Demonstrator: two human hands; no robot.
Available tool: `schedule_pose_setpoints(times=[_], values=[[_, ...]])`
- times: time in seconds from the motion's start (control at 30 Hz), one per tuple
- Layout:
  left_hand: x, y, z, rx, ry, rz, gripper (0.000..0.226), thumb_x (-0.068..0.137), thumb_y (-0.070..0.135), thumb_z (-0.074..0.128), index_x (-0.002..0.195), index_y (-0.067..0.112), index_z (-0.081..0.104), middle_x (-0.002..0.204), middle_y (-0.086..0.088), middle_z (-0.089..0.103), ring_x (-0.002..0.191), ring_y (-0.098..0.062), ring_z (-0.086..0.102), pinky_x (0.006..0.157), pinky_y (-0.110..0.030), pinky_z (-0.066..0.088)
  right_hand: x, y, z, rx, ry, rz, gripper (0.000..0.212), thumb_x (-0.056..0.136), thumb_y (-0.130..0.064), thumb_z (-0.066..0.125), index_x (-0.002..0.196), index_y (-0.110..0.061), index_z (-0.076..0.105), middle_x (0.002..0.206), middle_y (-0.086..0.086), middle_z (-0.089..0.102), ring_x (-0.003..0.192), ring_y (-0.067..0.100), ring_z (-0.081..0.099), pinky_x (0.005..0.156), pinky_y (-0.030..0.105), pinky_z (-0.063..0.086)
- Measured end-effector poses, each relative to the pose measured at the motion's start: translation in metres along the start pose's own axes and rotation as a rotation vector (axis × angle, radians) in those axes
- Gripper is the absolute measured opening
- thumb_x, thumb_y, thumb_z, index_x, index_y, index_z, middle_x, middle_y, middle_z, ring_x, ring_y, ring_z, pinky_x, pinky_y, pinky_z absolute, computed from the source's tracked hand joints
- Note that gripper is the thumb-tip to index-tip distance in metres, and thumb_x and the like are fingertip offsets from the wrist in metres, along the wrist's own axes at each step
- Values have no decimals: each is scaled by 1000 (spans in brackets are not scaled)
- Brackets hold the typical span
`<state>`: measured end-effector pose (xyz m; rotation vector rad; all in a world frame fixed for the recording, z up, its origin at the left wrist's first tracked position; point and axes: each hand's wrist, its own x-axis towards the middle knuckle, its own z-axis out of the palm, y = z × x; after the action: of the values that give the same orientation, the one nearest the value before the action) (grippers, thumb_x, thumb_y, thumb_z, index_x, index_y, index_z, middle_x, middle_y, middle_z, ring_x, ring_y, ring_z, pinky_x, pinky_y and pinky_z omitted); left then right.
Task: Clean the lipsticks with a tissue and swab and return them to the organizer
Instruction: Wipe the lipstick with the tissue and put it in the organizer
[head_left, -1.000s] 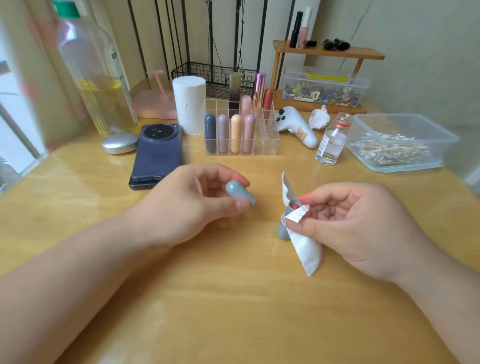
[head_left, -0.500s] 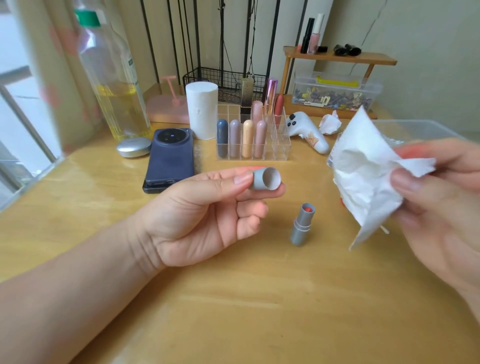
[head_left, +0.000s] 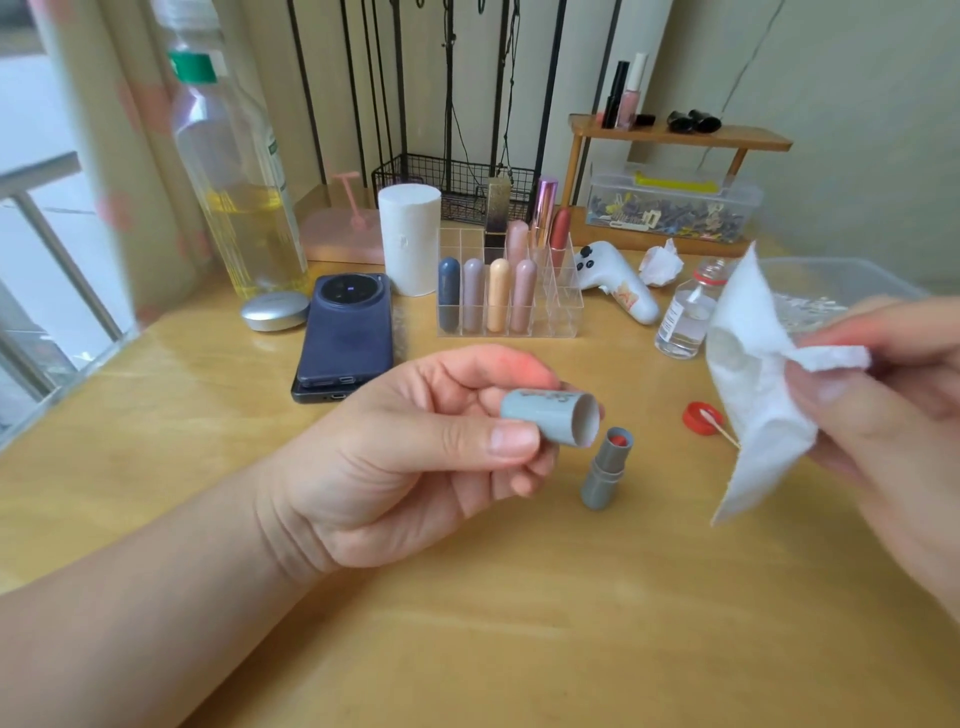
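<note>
Lipstick (head_left: 605, 470) stands open on the yellow wooden desk (head_left: 467, 649). The left hand (head_left: 410, 467) grips its grey cap (head_left: 540, 413); the right hand (head_left: 893, 415) pinches a white tissue (head_left: 753, 395). A pale wall (head_left: 857, 78) stands behind.

Uncapped grey lipstick (head_left: 605, 470) stands upright; cap (head_left: 545, 417) sideways; white tissue (head_left: 753, 384) seemingly creased.

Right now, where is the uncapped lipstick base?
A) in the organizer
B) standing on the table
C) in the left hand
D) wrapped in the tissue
B: the base stands upright on the table; the left hand holds only the cap, and the right hand pinches the tissue.
</note>
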<state>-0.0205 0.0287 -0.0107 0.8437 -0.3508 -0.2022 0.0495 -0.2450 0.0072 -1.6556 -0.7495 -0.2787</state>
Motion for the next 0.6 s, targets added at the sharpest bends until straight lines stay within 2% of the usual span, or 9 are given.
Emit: schedule_pose_setpoints(times=[0.03,0.07,0.13,0.2,0.3,0.43,0.5,0.57,0.6], values=[[0,-1,2,48,33,13,28,73,0,83,99,6,73,96,-21,62,70,-20,67,67,-26,56,-7,-19,12,33,-39,71,37,67,-71,77,88,-40,73,79,-11,71,69,13,69,65,41,59],[0,-3,5,98,57,28,29,71,1,84,98,7,74,94,-19,65,69,-19,68,66,-26,57,19,-18,7,83,-193,50,35,71,-67,76,90,-37,73,79,-8,72,68,15,69,62,40,59],[0,-6,12,169,88,64,29,69,2,85,96,7,75,92,-15,70,67,-19,68,66,-25,57,9,-23,26,122,-220,52,27,77,-55,76,89,-32,74,72,-7,70,57,8,63,52,21,51],[-1,-9,19,220,97,102,28,69,2,84,95,7,75,90,-15,71,67,-20,68,67,-26,57,6,-28,32,186,-271,61,19,77,-40,78,87,-24,75,70,-4,69,53,5,59,50,12,45],[-3,-12,29,328,96,141,28,68,3,85,94,9,76,90,-12,73,69,-20,69,68,-26,58,0,-33,38,309,-360,109,19,73,-28,82,82,-13,74,64,-1,67,46,4,56,47,10,42],[-5,-13,38,416,78,208,29,66,-4,82,92,4,77,90,-9,71,76,-18,71,73,-27,59,1,-33,35,546,-454,341,31,63,-24,91,78,-9,68,59,9,60,35,3,45,41,15,38],[-8,-12,42,470,56,253,29,65,-9,80,92,0,76,87,-8,69,77,-17,71,74,-27,58,0,-30,33,627,-503,417,32,61,-9,90,80,-7,66,61,15,60,34,3,47,40,16,39],[-11,-11,46,570,67,293,27,65,-7,79,91,-2,74,83,-6,69,72,-17,70,70,-26,57,-2,-34,36,663,-521,408,25,65,-2,87,79,-3,66,61,20,60,34,3,49,40,14,40],[-12,-10,47,627,79,301,24,67,-3,80,91,0,74,81,-6,69,67,-19,69,66,-27,57,-3,-33,37,657,-526,385,26,68,-9,88,78,-3,65,60,25,58,33,5,48,41,14,40]])
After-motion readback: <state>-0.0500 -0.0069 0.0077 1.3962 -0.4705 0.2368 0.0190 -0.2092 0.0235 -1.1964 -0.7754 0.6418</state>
